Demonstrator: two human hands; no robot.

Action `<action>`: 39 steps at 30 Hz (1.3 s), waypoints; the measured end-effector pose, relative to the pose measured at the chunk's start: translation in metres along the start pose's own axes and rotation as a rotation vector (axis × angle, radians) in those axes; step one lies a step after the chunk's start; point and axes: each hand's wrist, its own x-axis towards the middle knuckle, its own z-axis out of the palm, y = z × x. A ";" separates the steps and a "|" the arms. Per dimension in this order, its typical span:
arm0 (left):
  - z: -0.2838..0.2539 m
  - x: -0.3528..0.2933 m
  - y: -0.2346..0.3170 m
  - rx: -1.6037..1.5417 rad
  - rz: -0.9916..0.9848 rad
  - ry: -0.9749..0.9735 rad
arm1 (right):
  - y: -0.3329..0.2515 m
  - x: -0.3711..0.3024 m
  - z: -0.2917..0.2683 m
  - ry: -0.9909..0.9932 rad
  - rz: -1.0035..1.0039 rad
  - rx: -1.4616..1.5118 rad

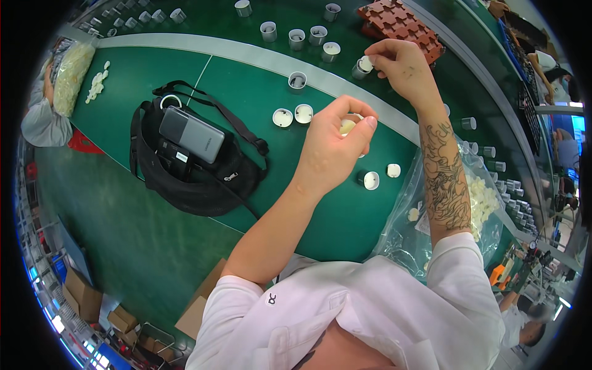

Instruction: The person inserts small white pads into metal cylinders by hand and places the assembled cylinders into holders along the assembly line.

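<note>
"While our right hand (pixel 401 71) is at the far side, what do we record of its grip?"

"Thumb and fingertips pinch a white disc (pixel 367 62) at the mouth of a grey cup (pixel 359 72), beyond the metal rail (pixel 185 40). We cannot tell whether the disc is seated."

"And our left hand (pixel 327 142)?"

"Fingers curled, thumb near the forefinger, around a cream piece (pixel 346 127), above the green desk (pixel 327 228). The fingers hide whatever else is held there."

"What practice do we advise?"

"In our judgement, we should grip the disc by its rim, level it with the cup's mouth and press evenly; a tilted disc could jam. We should also steady the cup, since a one-sided push may tip it."

"Any findings nearby?"

"We note a white-topped cup (pixel 282 118) to the left of the left hand, and a loose white cap (pixel 393 170) nearer, on the right. Further right, a clear plastic bag (pixel 401 237) with pale pieces (pixel 484 200) lies by our right forearm; a black bag (pixel 203 191) occupies the left. We advise keeping its strap (pixel 237 123) away from the cups."
</note>
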 end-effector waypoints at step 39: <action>0.008 0.004 -0.005 -0.015 -0.033 -0.008 | -0.013 0.018 0.044 -0.101 0.135 0.246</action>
